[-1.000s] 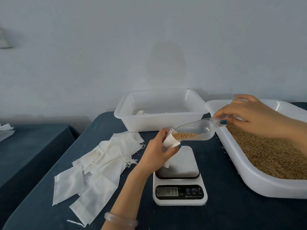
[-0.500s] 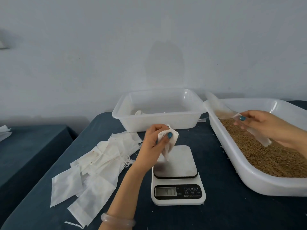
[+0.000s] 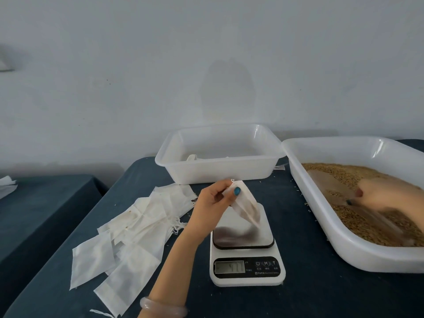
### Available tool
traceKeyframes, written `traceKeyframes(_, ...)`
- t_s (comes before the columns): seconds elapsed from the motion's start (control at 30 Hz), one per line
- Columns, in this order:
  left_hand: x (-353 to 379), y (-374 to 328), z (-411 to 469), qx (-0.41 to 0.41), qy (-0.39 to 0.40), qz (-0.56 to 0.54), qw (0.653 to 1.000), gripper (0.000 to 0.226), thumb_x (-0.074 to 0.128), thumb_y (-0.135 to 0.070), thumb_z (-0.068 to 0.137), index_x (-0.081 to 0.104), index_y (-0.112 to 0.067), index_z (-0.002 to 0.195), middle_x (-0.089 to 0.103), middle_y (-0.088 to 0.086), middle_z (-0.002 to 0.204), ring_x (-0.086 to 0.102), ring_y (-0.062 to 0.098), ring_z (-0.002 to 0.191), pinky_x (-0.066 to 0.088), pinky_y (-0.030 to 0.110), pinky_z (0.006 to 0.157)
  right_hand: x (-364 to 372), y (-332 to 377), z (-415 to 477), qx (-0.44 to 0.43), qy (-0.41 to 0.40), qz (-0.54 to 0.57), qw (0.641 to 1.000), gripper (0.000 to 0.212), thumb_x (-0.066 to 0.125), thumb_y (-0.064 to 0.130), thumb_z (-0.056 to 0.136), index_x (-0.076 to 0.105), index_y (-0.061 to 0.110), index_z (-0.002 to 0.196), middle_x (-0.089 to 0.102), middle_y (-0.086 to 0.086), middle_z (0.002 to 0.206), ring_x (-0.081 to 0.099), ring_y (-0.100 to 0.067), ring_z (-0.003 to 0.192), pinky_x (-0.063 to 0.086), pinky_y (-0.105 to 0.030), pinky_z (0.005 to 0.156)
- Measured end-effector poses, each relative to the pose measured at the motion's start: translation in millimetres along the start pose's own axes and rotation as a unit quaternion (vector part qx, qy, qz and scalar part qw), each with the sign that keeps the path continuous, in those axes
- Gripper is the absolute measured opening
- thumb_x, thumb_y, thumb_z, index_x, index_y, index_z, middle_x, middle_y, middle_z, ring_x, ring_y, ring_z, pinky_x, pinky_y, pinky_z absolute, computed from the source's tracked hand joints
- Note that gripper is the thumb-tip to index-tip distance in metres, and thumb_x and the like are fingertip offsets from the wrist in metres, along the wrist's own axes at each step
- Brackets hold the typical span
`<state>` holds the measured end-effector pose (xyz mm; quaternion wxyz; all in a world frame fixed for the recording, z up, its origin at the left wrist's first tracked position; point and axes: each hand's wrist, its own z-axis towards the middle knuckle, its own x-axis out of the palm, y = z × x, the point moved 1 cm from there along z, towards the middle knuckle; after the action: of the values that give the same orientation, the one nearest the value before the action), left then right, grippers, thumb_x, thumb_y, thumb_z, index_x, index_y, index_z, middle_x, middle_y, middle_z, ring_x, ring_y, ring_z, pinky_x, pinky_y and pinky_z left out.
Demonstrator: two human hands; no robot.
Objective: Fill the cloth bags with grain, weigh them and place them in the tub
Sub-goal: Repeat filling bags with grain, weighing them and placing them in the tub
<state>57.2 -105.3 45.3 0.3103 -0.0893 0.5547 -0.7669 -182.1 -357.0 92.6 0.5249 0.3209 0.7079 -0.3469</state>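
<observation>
One small white cloth bag hangs from the left hand, whose grip is a tight pinch of thumb and fingers on the bag's top edge. The bag slants down over the steel plate of the white digital scale, and its lower corner looks darker, as if some grain sits there. I cannot tell if it already touches the plate. The right hand is blurred. Its grip seems to be curled on the clear plastic scoop, which lies low on the brown grain inside the big white plastic tray.

The step in hand is probably the weighing. To do it well, I think the mouth of the bag should stay up and pinched, so that no grain falls on the dark blue surface. The bag should then go on the middle of the plate and be let go fully, because a resting finger would add weight. The digits on the display are too blurred to read, so they need a moment to settle. The white plastic tub waits just behind the scale, and the pile of flat empty bags lies to the left
</observation>
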Motion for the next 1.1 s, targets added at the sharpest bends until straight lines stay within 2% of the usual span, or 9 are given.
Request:
traceKeyframes(0.07,-2.7,6.1,-0.3,-0.026,0.029,0.092,0.995,0.013,0.059,-0.026,0.099,0.066,-0.023,0.088,0.058,-0.013,0.074,0.05,0.006,0.069,0.048,0.036,0.068,-6.5,5.1,-5.2,-0.001,-0.048,0.003,0.999,0.033,0.052,0.046,0.097,0.056,0.017,0.084,0.057,0.004,0.08,0.054,-0.011,0.069,0.043,-0.023,0.059)
traceKeyframes(0.2,-5.8,6.8,-2.7,-0.029,0.009,0.156,0.987,0.037,0.055,-0.061,0.085,0.065,-0.026,0.094,0.064,-0.013,0.081,0.054,0.0,0.07,0.044,0.018,0.065,-19.8,23.9,-24.9,-0.038,-0.194,0.071,0.978,0.037,0.051,0.039,0.096,0.051,0.018,0.127,0.059,-0.005,0.121,0.053,-0.026,0.11,0.05,-0.038,0.085)
traceKeyframes(0.27,-7.0,4.8,-2.1,-0.034,-0.021,0.121,0.992,0.048,0.044,-0.069,0.084,0.067,-0.029,0.098,0.067,-0.017,0.089,0.054,-0.003,0.075,0.041,0.01,0.068,-24.5,43.5,-41.6,-0.112,-0.276,0.151,0.943,0.031,0.049,0.029,0.095,0.054,0.019,0.123,0.062,-0.002,0.115,0.056,-0.023,0.103,0.051,-0.04,0.082)
traceKeyframes(0.37,-9.5,7.8,1.4,-0.049,-0.099,0.082,0.991,0.048,0.034,-0.058,0.1,0.069,-0.025,0.098,0.065,-0.03,0.079,0.055,-0.009,0.073,0.039,0.005,0.067,-26.2,80.7,-70.8,-0.201,-0.35,0.239,0.883,0.012,0.05,0.024,0.095,0.055,0.022,0.106,0.063,0.008,0.092,0.061,-0.014,0.075,0.049,-0.033,0.062)
traceKeyframes(0.47,-14.2,15.7,4.1,-0.08,-0.198,0.073,0.974,0.044,0.031,-0.046,0.105,0.067,-0.026,0.088,0.062,-0.025,0.072,0.054,-0.007,0.069,0.042,0.011,0.068,-11.8,117.8,-83.5,-0.251,-0.338,0.303,0.855,0.005,0.05,0.031,0.096,0.049,0.027,0.099,0.057,0.015,0.069,0.055,-0.002,0.051,0.036,-0.016,0.043)
traceKeyframes(0.63,-25.5,26.8,6.8,-0.143,-0.287,0.053,0.946,0.033,0.036,-0.036,0.104,0.062,-0.025,0.086,0.066,-0.01,0.088,0.059,0.017,0.085,0.049,0.044,0.089,42.0,153.2,-49.3,-0.184,-0.25,0.442,0.841,0.017,0.05,0.04,0.098,0.049,0.024,0.092,0.053,0.01,0.063,0.055,-0.002,0.053,0.033,-0.017,0.046)
traceKeyframes(0.77,-27.6,34.5,6.1,-0.182,-0.28,0.055,0.941,0.032,0.038,-0.034,0.104,0.063,-0.023,0.088,0.067,-0.008,0.09,0.061,0.022,0.092,0.049,0.045,0.094,71.1,148.3,-14.8,-0.077,-0.203,0.532,0.818,0.036,0.05,0.045,0.097,0.053,0.016,0.075,0.051,0.004,0.061,0.051,-0.014,0.057,0.038,-0.031,0.054)
traceKeyframes(0.97,-23.0,29.8,5.6,-0.17,-0.258,0.08,0.948,0.036,0.038,-0.039,0.103,0.064,-0.024,0.084,0.066,-0.011,0.081,0.061,0.017,0.088,0.047,0.035,0.083,81.0,136.2,-5.9,-0.1,-0.207,0.594,0.771,0.04,0.057,0.032,0.096,0.045,0.014,0.062,0.039,0.006,0.053,0.041,-0.001,0.047,0.031,-0.026,0.054)
traceKeyframes(1.1,-20.6,18.3,-1.1,-0.168,-0.205,0.194,0.945,0.06,0.025,-0.07,0.09,0.062,-0.026,0.074,0.067,-0.012,0.072,0.061,0.01,0.078,0.044,0.031,0.069,83.2,138.5,-5.5,-0.106,-0.206,0.589,0.775,0.042,0.057,0.033,0.096,0.044,0.014,0.061,0.039,0.006,0.052,0.04,-0.002,0.045,0.031,-0.027,0.053)
